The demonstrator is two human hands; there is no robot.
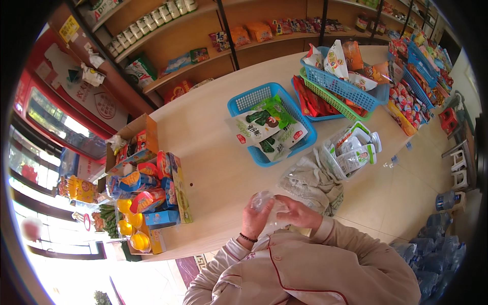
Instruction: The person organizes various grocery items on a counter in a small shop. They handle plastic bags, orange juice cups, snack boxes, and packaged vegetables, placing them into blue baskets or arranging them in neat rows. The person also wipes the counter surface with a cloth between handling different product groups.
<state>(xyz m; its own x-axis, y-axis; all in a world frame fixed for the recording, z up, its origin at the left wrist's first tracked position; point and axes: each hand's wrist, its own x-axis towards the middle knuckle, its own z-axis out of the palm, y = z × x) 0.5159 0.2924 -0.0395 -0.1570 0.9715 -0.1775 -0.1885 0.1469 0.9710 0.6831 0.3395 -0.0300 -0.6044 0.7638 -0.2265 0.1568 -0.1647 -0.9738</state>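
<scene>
My left hand (256,216), with a dark beaded bracelet at the wrist, grips a clear plastic bag or film (271,218) close to my body. On its other side my right hand (299,212) has its fingers closed on the same plastic. Just beyond my right hand a crumpled grey-beige cloth (314,179) lies at the table's edge. Beside the cloth stands a clear plastic tub (331,158) of small white and green packets (356,158). Farther off, a blue plastic basket (256,157) holds white and green snack bags (259,124).
Stacked blue and green baskets (335,76) with snack bags stand at the table's far right. Boxes of colourful packages (146,187) line the left end of the wooden table (206,171). Shelves (213,57) stand behind it. Large water bottles (438,244) are on the floor at right.
</scene>
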